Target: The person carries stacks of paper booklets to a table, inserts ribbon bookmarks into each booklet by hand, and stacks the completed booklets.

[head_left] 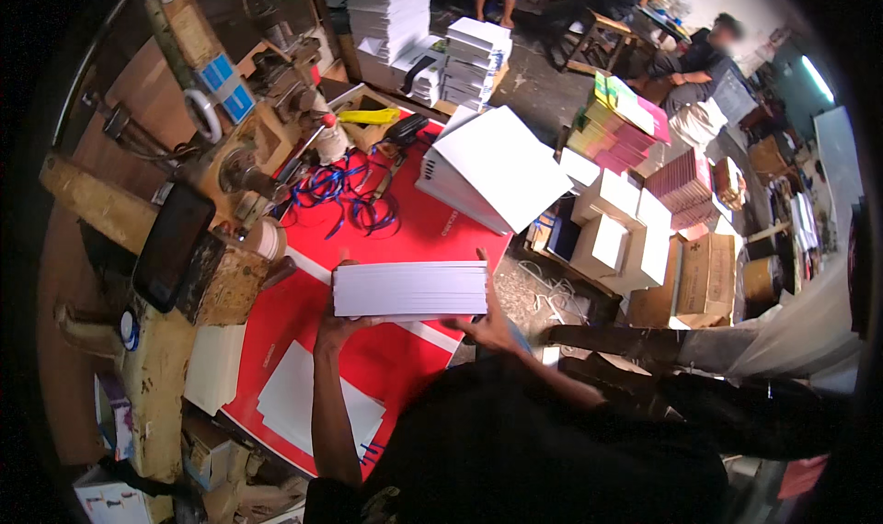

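A cluttered workshop surrounds a red sheet-covered worktable (405,239). Left of it lies a black tablet (172,245); blue ribbons (345,191) tangle on it. Above its near edge, the left hand (336,326) and right hand (487,326) clasp a thick, square-edged white paper stack (410,289) by its ends.

black short-sleeved shirt, bare forearms

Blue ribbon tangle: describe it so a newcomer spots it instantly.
Start at the red-covered work surface in the middle of the view. At its far left end, beside the wooden machinery, lies the blue ribbon tangle. It is the only loose, looping, blue thing there; its neighbours are flat white paper stacks.
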A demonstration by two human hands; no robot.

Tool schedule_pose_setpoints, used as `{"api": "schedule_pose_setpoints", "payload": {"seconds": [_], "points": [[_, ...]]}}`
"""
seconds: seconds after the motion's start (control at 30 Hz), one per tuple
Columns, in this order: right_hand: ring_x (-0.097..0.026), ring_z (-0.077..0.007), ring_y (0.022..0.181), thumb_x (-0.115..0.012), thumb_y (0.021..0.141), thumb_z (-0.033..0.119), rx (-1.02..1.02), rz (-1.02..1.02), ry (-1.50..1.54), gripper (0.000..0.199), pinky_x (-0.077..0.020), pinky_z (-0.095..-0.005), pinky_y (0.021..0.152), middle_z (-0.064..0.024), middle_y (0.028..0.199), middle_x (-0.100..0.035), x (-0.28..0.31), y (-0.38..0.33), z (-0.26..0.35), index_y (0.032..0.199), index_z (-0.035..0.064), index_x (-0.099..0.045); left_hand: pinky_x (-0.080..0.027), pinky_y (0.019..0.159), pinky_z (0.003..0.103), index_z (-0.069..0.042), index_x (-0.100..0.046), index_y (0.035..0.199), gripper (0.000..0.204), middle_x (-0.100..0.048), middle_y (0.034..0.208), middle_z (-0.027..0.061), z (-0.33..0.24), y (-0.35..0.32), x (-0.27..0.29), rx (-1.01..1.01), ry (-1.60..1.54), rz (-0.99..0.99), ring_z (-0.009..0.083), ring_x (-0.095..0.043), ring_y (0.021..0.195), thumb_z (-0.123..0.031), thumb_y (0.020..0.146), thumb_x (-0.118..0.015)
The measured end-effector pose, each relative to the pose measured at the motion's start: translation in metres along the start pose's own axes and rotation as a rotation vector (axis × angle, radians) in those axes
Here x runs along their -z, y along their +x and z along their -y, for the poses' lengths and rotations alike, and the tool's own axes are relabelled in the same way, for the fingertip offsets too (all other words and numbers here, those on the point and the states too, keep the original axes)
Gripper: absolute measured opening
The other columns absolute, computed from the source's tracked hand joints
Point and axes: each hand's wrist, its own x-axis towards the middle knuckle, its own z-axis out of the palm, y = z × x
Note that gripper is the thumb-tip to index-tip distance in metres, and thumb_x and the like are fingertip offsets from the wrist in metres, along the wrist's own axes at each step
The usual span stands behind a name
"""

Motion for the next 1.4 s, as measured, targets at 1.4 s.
{"api": "schedule_pose_setpoints", "payload": {"seconds": [1.4], "points": [[-0.050,-0.0371,0.115,-0.084,0.065,0.038,0.058,0.426,-0.312,0.091,-0.0384,-0.0492,0.099,-0.0181,0.124,-0.051,0.034,0.037,-0.021,0.135,0.0033,-0.038,-0.049,0.091,0.042,0.000,-0.052,0.121,0.068,-0.057,0.120,0.0147,0.067,-0.083,-0.005,0.049,0.809,-0.485,0.0287,-0.058,0.106,-0.026,0.069,-0.086]]}}
